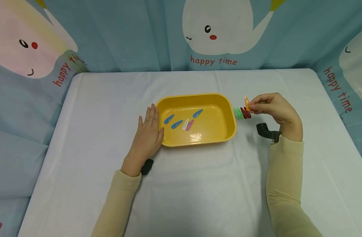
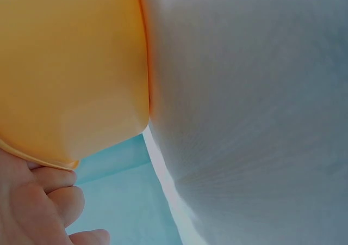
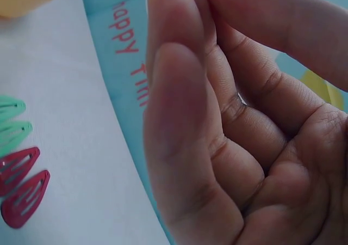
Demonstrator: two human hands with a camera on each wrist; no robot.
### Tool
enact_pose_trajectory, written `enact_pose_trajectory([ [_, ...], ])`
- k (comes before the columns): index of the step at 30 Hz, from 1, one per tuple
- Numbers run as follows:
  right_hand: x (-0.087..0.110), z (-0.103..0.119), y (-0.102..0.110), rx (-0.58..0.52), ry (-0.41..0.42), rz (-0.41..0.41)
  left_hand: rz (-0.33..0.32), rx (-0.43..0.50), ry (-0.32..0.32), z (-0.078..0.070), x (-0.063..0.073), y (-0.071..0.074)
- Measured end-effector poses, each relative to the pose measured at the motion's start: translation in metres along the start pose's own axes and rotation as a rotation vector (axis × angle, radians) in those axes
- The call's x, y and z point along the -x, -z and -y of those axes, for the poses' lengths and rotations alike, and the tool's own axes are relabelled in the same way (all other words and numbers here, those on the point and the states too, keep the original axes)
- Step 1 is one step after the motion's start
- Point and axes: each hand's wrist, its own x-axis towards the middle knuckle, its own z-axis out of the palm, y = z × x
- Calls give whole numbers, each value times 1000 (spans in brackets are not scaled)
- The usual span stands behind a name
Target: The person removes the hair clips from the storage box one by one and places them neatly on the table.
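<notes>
Right of the yellow tray [image 1: 219, 123], right hand [image 1: 277, 112] pinches an orange clip [image 1: 246, 102] near red clips [image 1: 243, 113]; left hand [image 1: 148, 136], fingers extended, gripping nothing, touches tray rim.

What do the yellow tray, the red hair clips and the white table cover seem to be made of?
Yellow tray: likely glossy molded plastic; light glares off its smooth floor.
Red hair clips: probably thin coated metal, fairly smooth, with cut-out slots; plastic can't be ruled out.
White table cover: apparently matte fabric, with soft creases.
</notes>
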Motion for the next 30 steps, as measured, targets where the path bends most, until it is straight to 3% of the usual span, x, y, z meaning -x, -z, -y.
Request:
enact_pose_trajectory([
  [30, -2, -18, 10, -33, -103, -66, -9, 9, -11, 1, 0, -2],
])
